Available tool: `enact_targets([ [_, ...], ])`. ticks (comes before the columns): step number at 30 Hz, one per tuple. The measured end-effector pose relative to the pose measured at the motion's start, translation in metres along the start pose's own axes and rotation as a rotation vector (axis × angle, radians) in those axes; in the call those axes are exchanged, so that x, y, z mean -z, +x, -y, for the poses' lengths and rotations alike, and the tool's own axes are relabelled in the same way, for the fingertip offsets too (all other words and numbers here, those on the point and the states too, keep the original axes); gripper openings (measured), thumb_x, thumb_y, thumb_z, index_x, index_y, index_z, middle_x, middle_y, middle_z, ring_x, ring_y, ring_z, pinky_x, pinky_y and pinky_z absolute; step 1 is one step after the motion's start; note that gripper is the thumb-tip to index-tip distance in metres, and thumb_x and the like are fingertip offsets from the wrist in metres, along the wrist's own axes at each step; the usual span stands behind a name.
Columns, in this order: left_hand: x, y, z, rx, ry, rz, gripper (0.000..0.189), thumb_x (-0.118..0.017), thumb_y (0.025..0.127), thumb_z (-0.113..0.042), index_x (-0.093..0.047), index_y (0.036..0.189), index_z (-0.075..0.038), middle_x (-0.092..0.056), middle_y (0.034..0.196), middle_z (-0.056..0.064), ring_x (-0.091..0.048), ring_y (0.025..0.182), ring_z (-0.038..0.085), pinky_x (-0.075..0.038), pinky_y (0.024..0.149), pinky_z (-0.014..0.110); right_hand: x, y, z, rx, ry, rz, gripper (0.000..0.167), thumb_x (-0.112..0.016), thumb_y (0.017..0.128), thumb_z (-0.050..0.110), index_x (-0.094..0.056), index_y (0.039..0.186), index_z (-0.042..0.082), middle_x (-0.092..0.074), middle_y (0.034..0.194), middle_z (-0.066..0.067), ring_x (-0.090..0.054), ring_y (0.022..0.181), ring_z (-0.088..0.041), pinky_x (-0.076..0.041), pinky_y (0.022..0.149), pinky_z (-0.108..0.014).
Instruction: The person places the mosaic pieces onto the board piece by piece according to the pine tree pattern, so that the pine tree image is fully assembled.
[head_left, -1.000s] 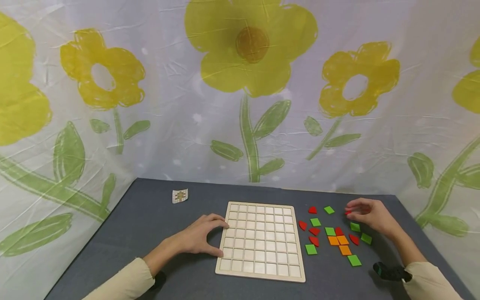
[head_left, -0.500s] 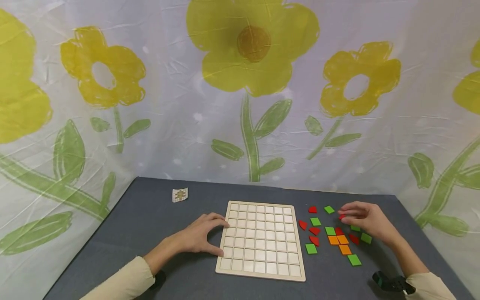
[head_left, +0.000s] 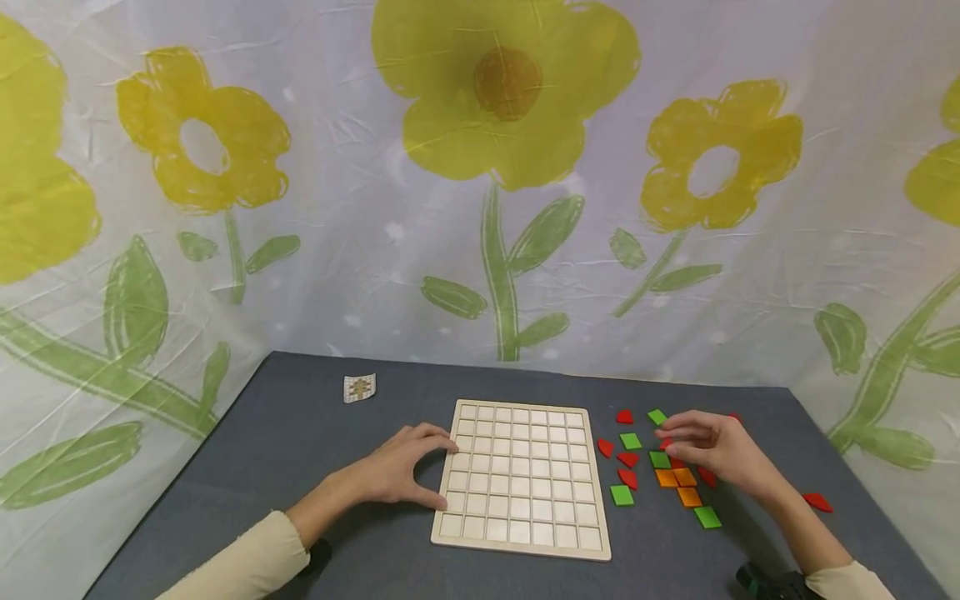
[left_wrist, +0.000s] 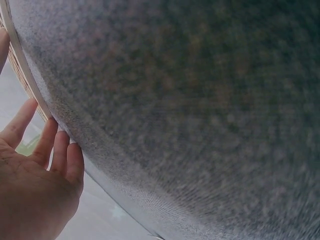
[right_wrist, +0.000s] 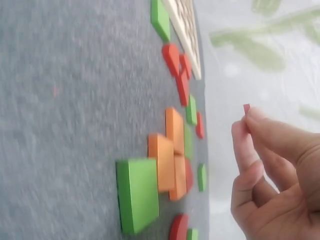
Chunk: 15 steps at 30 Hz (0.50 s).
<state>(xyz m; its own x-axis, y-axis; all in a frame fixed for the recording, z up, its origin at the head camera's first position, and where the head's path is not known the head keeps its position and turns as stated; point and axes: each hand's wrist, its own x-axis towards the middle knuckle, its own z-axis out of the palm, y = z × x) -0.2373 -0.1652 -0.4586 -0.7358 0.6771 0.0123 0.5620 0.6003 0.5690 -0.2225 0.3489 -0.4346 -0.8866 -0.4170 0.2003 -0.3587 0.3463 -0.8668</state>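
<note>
My left hand point(head_left: 393, 473) rests at the left edge of a pale wooden grid board point(head_left: 522, 479), thumb and fingertips touching its rim. In the left wrist view, the left hand's fingers point(left_wrist: 46, 142) lie nearly straight along that edge. To the right of the board, my right hand point(head_left: 723, 450) pinches a small red tile point(right_wrist: 246, 108) between thumb and index finger, raised above the table. Most of this tile is hidden by the fingertips. Under and around that hand lie green tiles point(head_left: 707, 517), orange tiles point(head_left: 688, 497) and red tiles point(head_left: 627, 478).
A small patterned card point(head_left: 359, 388) lies at the back left of the dark tabletop point(head_left: 300, 433). One red tile point(head_left: 817, 502) sits apart, right of my right forearm. Behind the table hangs a flower-print cloth point(head_left: 345, 208).
My right hand has moved left over the loose tiles, carrying the red tile. Red tiles formerly hidden by the right hand and arm now show. My left hand stays at the board's edge.
</note>
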Motion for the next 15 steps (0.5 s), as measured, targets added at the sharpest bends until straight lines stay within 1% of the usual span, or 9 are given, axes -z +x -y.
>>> enact_targets([
  [3, 0.0, 0.0, -0.001, 0.005, -0.005, 0.003, 0.074, -0.084, 0.081, -0.052, -0.058, 0.139, -0.013, -0.046, 0.145, 0.011, -0.042, 0.129, 0.037, -0.036, 0.102, 0.061, -0.006, 0.001, 0.003, -0.007, 0.01, 0.013, 0.034, -0.068, 0.096, 0.0, -0.06, 0.128, -0.011, -0.064, 0.12, -0.032, -0.071, 0.101, -0.023, -0.057, 0.076, -0.046],
  [5, 0.0, 0.0, -0.001, 0.011, -0.003, 0.005, 0.074, -0.084, 0.081, -0.052, -0.058, 0.139, -0.014, -0.046, 0.145, 0.011, -0.042, 0.129, 0.037, -0.036, 0.102, 0.061, -0.011, 0.002, 0.006, -0.024, 0.016, 0.02, 0.036, -0.069, 0.097, 0.002, -0.059, 0.129, -0.012, -0.064, 0.121, -0.032, -0.071, 0.102, -0.019, -0.057, 0.078, -0.045],
  [7, 0.0, 0.0, -0.001, 0.017, -0.001, 0.004, 0.074, -0.084, 0.08, -0.052, -0.059, 0.139, -0.014, -0.046, 0.145, 0.011, -0.042, 0.129, 0.038, -0.036, 0.102, 0.061, -0.015, 0.003, 0.009, -0.043, 0.025, 0.029, 0.038, -0.069, 0.097, 0.003, -0.058, 0.13, -0.012, -0.064, 0.122, -0.031, -0.07, 0.103, -0.018, -0.057, 0.081, -0.045],
  [9, -0.001, 0.0, -0.001, 0.021, 0.003, 0.003, 0.075, -0.084, 0.08, -0.053, -0.059, 0.139, -0.014, -0.046, 0.145, 0.011, -0.042, 0.129, 0.038, -0.036, 0.102, 0.061, -0.019, 0.003, 0.01, -0.054, 0.038, 0.034, 0.038, -0.068, 0.097, 0.003, -0.057, 0.131, -0.012, -0.064, 0.123, -0.03, -0.07, 0.104, -0.021, -0.056, 0.082, -0.045],
  [11, -0.001, 0.001, -0.001, 0.022, 0.007, -0.001, 0.075, -0.085, 0.079, -0.053, -0.059, 0.139, -0.014, -0.046, 0.145, 0.011, -0.043, 0.129, 0.038, -0.036, 0.102, 0.061, -0.021, 0.002, 0.011, -0.066, 0.056, 0.035, 0.038, -0.068, 0.097, 0.003, -0.058, 0.131, -0.011, -0.063, 0.124, -0.031, -0.07, 0.104, -0.026, -0.056, 0.082, -0.044],
  [15, -0.002, 0.002, -0.001, 0.021, 0.014, -0.009, 0.076, -0.085, 0.079, -0.053, -0.059, 0.139, -0.014, -0.047, 0.144, 0.01, -0.043, 0.129, 0.038, -0.035, 0.102, 0.061, -0.026, 0.002, 0.013, -0.069, 0.05, 0.026, 0.036, -0.07, 0.097, 0.004, -0.061, 0.13, -0.008, -0.062, 0.125, -0.03, -0.068, 0.105, -0.033, -0.057, 0.082, -0.04],
])
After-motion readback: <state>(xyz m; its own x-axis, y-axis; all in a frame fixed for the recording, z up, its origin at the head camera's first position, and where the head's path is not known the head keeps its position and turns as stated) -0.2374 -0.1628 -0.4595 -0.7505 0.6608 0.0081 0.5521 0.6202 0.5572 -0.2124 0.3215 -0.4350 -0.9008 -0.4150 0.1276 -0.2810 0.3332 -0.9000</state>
